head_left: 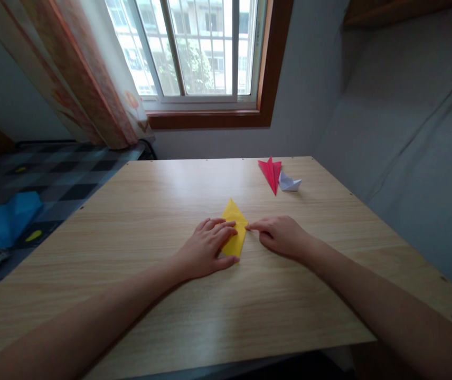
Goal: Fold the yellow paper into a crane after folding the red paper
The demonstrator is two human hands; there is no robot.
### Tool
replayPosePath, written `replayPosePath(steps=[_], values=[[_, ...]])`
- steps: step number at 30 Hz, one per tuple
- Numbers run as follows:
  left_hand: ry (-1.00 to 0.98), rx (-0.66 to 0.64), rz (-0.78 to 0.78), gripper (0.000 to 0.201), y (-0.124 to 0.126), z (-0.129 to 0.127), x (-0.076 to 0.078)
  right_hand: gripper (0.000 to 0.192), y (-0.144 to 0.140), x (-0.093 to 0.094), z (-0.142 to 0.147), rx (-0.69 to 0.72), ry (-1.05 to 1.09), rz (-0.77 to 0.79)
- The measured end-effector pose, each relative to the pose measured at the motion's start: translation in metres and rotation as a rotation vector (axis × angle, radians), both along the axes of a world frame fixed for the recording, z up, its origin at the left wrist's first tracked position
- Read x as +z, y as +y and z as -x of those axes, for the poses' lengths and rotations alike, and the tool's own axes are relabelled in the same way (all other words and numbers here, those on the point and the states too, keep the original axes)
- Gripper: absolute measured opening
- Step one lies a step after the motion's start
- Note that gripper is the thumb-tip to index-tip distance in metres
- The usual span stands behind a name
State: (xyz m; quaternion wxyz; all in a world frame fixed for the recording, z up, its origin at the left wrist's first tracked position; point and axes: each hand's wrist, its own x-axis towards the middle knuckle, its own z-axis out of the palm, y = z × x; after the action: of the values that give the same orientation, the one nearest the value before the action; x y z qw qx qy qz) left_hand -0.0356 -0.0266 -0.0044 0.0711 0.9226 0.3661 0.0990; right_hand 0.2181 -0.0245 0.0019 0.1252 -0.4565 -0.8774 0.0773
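A folded sheet of yellow paper (234, 212) lies flat on the wooden table, its pointed end toward the window. My left hand (210, 245) rests over its left side with the fingers stretched out and the thumb near the paper's lower corner, pressing it down. At the paper's right corner is the tip of my right hand's (283, 236) index finger, which is extended. The other fingers of that hand are curled under, and nothing shows in them. Part of the paper is hidden beneath my left hand.
Toward the table's (162, 190) far right corner lie a red folded paper plane (271, 173) and a white paper boat (289, 182), side by side. A blue folded paper (8, 219) sits on the checked bed at left. Walls border the far and right sides.
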Motion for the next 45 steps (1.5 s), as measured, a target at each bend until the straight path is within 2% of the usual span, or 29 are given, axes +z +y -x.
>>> replayPosePath(steps=[5, 12, 18, 27, 33, 38, 45], values=[[-0.003, 0.005, 0.008, 0.057, -0.001, -0.001, 0.002, 0.042, -0.001, 0.000, 0.004, -0.047, -0.046, -0.019], [-0.015, -0.002, -0.010, 0.057, -0.001, 0.001, 0.000, 0.046, -0.002, -0.002, 0.005, -0.048, -0.003, -0.037], [-0.042, -0.025, -0.030, 0.052, -0.001, 0.003, -0.002, 0.040, -0.003, -0.002, 0.005, 0.077, 0.026, 0.006], [-0.140, -0.058, 0.058, 0.037, 0.003, 0.004, 0.012, 0.031, -0.005, 0.000, 0.004, 0.062, 0.066, 0.003], [-0.212, -0.109, 0.128, 0.058, 0.011, 0.010, 0.010, 0.029, -0.006, 0.006, 0.007, 0.014, 0.023, 0.019], [-0.278, -0.111, 0.156, 0.062, 0.011, 0.012, 0.007, 0.030, -0.006, 0.006, 0.007, -0.010, 0.023, 0.033], [-0.274, -0.192, 0.245, 0.069, 0.015, 0.020, 0.010, 0.030, -0.004, 0.004, 0.007, -0.035, 0.028, 0.043]])
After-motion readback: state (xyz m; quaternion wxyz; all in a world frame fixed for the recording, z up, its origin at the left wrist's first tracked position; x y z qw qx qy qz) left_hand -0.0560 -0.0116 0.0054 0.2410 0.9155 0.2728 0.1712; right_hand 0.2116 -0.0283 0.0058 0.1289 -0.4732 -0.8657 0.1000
